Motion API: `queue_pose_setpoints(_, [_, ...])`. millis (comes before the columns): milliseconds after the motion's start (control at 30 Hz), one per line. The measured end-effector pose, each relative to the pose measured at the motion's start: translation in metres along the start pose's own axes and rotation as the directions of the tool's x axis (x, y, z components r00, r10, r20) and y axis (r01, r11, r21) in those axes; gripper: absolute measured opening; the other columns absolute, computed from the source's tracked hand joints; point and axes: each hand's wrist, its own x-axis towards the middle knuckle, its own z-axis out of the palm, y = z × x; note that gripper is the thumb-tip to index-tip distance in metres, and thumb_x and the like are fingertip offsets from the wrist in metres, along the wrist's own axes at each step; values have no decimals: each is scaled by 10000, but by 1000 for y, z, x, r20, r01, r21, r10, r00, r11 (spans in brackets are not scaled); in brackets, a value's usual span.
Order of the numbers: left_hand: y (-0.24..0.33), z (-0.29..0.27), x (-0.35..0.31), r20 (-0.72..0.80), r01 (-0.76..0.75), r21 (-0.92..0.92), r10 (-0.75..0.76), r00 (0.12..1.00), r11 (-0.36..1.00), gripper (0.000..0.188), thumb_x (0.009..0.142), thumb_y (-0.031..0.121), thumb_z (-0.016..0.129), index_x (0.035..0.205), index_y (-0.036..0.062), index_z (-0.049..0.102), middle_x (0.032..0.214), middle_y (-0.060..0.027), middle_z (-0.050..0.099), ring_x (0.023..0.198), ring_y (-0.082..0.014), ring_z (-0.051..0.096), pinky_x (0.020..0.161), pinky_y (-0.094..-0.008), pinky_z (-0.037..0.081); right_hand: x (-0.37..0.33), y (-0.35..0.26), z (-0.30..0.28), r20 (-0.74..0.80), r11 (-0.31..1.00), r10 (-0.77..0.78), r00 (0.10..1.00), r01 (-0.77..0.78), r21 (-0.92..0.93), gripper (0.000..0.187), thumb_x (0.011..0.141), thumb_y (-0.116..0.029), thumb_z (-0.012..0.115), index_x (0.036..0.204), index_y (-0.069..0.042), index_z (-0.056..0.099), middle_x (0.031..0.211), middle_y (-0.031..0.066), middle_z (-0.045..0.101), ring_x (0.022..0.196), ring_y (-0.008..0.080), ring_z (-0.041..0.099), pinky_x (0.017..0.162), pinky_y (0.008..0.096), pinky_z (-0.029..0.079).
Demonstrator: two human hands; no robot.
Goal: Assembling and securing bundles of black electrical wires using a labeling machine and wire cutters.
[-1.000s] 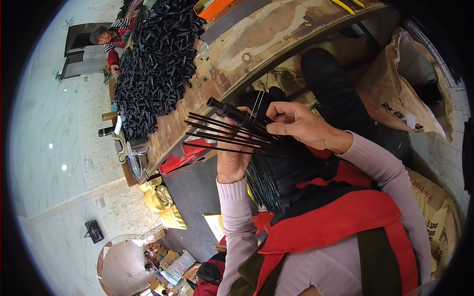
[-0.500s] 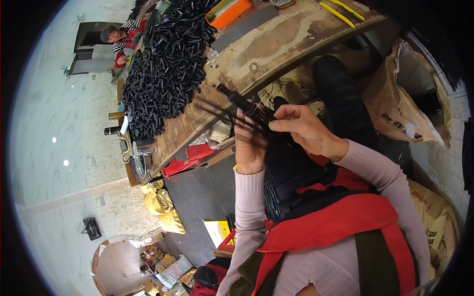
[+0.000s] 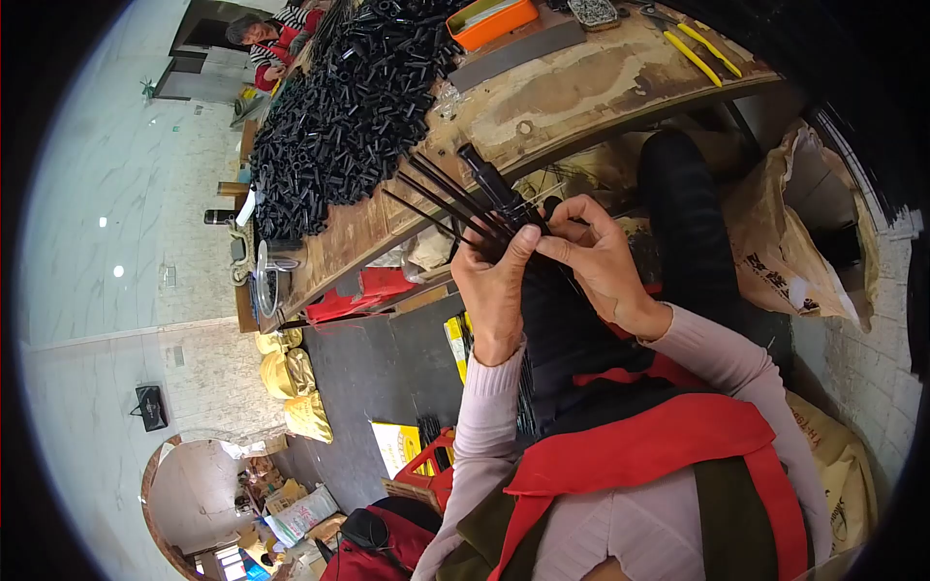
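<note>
My left hand is closed around a bundle of thin black rods, which fan out toward the bench; they look like umbrella ribs. A black stepped plastic sleeve stands out beside them, tilted up and to the left. My right hand pinches at the base of this sleeve, its thumb and forefinger close to my left thumb. What lies between the fingertips is too small to make out. Both hands are above my lap, just off the bench's near edge.
A large heap of short black plastic sleeves covers the left of the wooden bench. An orange box, a grey metal strip and yellow-handled pliers lie farther back. Another person works at the far left. A brown sack stands right.
The rods have gone from blurred to still and spread apart. My left thumb has come up beside the right fingertips at the sleeve's base. The whole view has shifted slightly.
</note>
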Motion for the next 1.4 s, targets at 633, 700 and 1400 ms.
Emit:
queue_pose_setpoints(633, [-5, 5, 5, 20, 16, 25, -17, 1000, 1000, 215, 834, 41, 748, 1012, -24, 645, 986, -90, 707, 884, -130, 650, 821, -261, 512, -1, 14, -11, -13, 994, -11, 1000, 12, 106, 59, 898, 6, 655, 917, -35, 617, 943, 35, 649, 912, 78, 606, 858, 222, 463])
queue_pose_setpoints(700, [-7, 3, 4, 55, 3, -17, -2, 998, 1000, 219, 834, 47, 750, 1015, -26, 651, 986, -92, 708, 883, -132, 651, 821, -262, 512, 2, 11, -13, -20, 992, 45, 999, -42, 121, 39, 905, -4, 651, 924, -30, 628, 932, 35, 651, 903, 80, 608, 854, 222, 466])
queue_pose_setpoints(1400, [-10, -6, -1, 178, -170, 290, 122, 977, 942, 247, 955, 120, 604, 1120, -63, 626, 1050, -146, 709, 989, -203, 661, 903, -319, 491, -5, 16, -17, 19, 998, 50, 999, -49, -49, 75, 930, -83, 650, 961, -29, 610, 947, 1, 599, 936, 60, 564, 866, 203, 441])
